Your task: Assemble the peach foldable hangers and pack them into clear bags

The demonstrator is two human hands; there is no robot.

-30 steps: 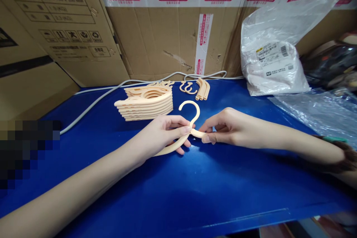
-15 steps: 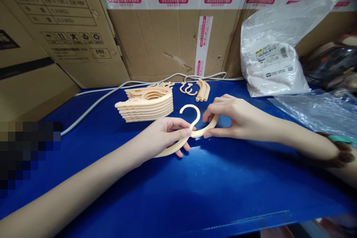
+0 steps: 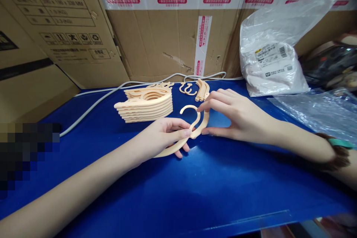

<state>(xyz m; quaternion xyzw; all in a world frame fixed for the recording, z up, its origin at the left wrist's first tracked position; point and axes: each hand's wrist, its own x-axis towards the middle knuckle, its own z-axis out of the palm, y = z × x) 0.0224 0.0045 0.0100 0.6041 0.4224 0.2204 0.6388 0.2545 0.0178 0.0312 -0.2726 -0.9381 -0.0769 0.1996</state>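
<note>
**Cream Hanger [image 3: 196,132] Pinched at Its Joint, One Arm Raised**

In the head view, the hanger is held between both hands over the blue tabletop [image 3: 237,193], nearer the wearer than the stack of folded hangers [image 3: 146,109]. Its hook [image 3: 191,106] is pointed away from the wearer; one arm is passed under the left hand [image 3: 164,132], while the other is tilted up close beside the hook.

For the raised arm to be turned well, the joint is probably best kept firmly pinned, with steady pressure applied along the arm rather than sideways — thin plastic of this kind could be strained by a twist. Fingertips are best kept out of the narrowing gap by the hook.

The hanger is grasped near the joint by the left hand, thumb laid on top and fingers curled beneath. The right hand [image 3: 234,115] is half open, its thumb and fingers spread around the raised arm — touched lightly or truly gripped, it cannot be told. Loose hooks [image 3: 192,94] and curved arm pieces [image 3: 200,87] are left lying beyond.
</note>
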